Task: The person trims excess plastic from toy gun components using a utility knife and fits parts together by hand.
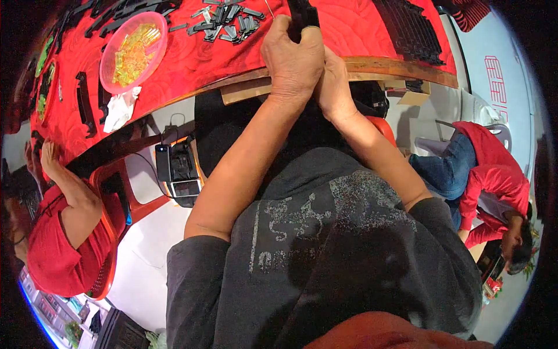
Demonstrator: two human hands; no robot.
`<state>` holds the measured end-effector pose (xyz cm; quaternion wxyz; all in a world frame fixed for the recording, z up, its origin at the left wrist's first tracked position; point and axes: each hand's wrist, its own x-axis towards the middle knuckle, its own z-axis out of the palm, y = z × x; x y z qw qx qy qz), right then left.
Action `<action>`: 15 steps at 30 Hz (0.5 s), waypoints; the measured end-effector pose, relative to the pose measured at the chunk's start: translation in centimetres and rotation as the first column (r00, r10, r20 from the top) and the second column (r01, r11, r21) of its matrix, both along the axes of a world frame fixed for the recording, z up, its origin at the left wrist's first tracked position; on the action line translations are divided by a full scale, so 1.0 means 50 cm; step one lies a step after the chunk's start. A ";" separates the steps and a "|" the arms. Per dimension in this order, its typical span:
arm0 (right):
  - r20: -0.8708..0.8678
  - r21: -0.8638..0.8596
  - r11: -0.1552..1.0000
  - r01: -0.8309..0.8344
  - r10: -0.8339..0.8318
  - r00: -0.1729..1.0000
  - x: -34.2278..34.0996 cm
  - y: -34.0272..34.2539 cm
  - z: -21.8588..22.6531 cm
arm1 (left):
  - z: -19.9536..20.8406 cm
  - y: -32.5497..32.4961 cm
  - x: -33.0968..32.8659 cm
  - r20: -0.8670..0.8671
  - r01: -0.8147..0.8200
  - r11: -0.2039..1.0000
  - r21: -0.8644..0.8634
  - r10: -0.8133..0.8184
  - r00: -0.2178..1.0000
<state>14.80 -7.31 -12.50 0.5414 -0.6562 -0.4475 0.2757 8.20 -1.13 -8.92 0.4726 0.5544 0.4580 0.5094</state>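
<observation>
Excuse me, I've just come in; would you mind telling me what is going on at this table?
A person holds a long black part in the left hand over the red-covered table; the right hand is close against it, its fingers mostly hidden. Left of them are a heap of small parts and a pink basket of yellow and orange pieces. Black strips lie in a row at right.

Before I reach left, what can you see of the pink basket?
The pink basket is round, seemingly plastic, with a perforated wall. It stands upright on the red cloth, to the wearer's left, holding translucent yellow and orange pieces. Crumpled white tissue lies against or just beside it; nobody touches it.
</observation>
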 end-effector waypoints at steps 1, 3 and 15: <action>-0.087 -0.014 0.999 -0.046 0.045 0.995 0.000 0.000 -0.002 | 0.002 -0.001 -0.003 -0.024 -0.006 1.000 0.002 0.006 1.000; -0.193 -0.023 1.000 -0.009 0.004 0.981 -0.005 -0.006 0.001 | -0.015 0.002 -0.004 -0.002 0.011 1.000 -0.006 -0.011 1.000; -0.221 -0.009 0.999 0.031 -0.032 0.975 -0.006 0.001 0.001 | -0.046 0.015 -0.011 0.023 0.002 1.000 -0.031 -0.001 1.000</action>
